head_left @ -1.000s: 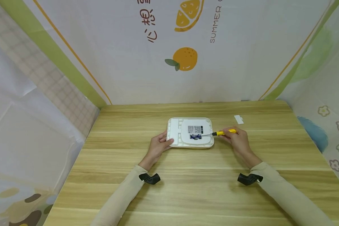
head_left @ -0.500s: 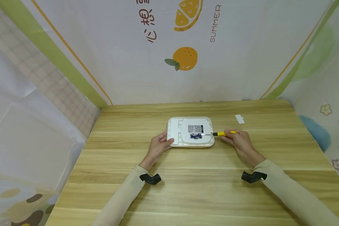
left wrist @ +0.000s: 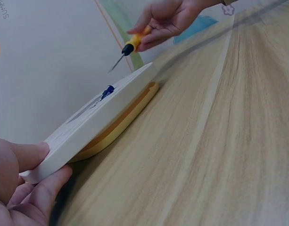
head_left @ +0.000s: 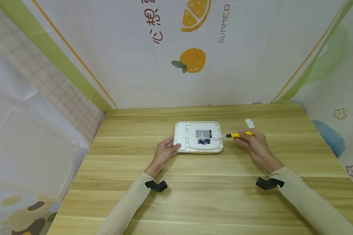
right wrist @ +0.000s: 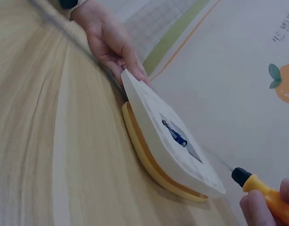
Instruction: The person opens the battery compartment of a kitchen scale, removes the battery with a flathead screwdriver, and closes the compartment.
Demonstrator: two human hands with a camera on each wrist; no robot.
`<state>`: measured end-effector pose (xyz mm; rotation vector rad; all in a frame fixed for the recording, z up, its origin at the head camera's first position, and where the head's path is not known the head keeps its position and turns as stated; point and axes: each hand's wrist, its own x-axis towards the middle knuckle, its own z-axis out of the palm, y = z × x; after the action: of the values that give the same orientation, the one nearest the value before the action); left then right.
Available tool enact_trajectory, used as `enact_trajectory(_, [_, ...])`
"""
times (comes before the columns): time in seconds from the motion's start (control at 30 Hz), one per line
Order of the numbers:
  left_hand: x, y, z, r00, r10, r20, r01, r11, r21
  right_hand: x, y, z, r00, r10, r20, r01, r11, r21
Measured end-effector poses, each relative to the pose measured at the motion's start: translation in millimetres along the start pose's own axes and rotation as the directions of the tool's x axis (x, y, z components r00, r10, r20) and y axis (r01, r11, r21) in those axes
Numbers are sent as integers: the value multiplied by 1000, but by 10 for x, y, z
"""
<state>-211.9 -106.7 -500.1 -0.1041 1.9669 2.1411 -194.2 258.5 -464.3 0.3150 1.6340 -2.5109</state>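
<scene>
My left hand [head_left: 164, 150] grips the left edge of a white, rounded rectangular device [head_left: 183, 133], thumb on top and fingers below. Its underside faces up, bearing a printed label [head_left: 202, 134] and an uncovered battery compartment. Blue batteries [head_left: 204, 141] lie there; in the left wrist view one blue battery [left wrist: 107, 92] sticks up at an end. My right hand [head_left: 254, 143] pinches the yellow handle of a screwdriver [head_left: 238, 134], right of the device. In the left wrist view the screwdriver's tip hangs above the device, apart from it.
A small white battery cover [head_left: 249, 123] lies on the wooden table [head_left: 211, 195], behind my right hand. Under the device a yellow part [left wrist: 130, 117] touches the tabletop. A printed curtain [head_left: 135, 71] hangs along the table's back edge.
The screwdriver's tip has left the battery compartment, and my right hand has drawn back to the right with it. One blue battery now lies tilted. My left hand keeps its hold.
</scene>
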Motion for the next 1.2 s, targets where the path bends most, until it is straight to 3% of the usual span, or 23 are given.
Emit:
enact_trajectory(0.1, [8, 1, -3, 1000, 0, -3, 0, 1000, -4, -25, -29, 33, 990, -139, 3, 139, 989, -48])
enact_trajectory(0.2, [10, 6, -5, 1000, 4, -4, -4, 1000, -1, -50, -49, 88, 959, -283, 22, 283, 954, -103])
enact_trajectory(0.37, [16, 4, -10, 1000, -1, -4, 1, 1000, 2, -101, -84, 242, 890, -449, 82, 454, 851, -266])
enact_trajectory(0.47, [24, -2, -9, 1000, 4, 2, -4, 1000, 9, -120, -93, 336, 872, -476, 118, 482, 788, -383])
enact_trajectory(0.57, [28, -2, -1, 1000, 9, 7, -9, 1000, 12, -133, -85, 417, 856, -495, 147, 493, 699, -517])
enact_trajectory(0.67, [27, 0, 8, 1000, 9, 6, -9, 1000, 8, -134, -70, 487, 836, -521, 171, 512, 630, -585])
enact_trajectory(0.9, [22, 1, 17, 1000, 4, -2, -4, 1000, -5, -115, -44, 596, 759, -598, 257, 572, 424, -703])
enact_trajectory(0.97, [21, -1, 16, 1000, 1, -4, -1, 1000, -3, -110, -39, 616, 750, -601, 275, 582, 401, -708])
enact_trajectory(1.1, [15, -2, 9, 1000, 0, -7, 0, 1000, 1, -96, -21, 630, 758, -586, 286, 585, 416, -696])
enact_trajectory(1.2, [11, -3, 11, 1000, 0, -8, 0, 1000, 1, -81, 5, 617, 760, -583, 286, 579, 411, -704])
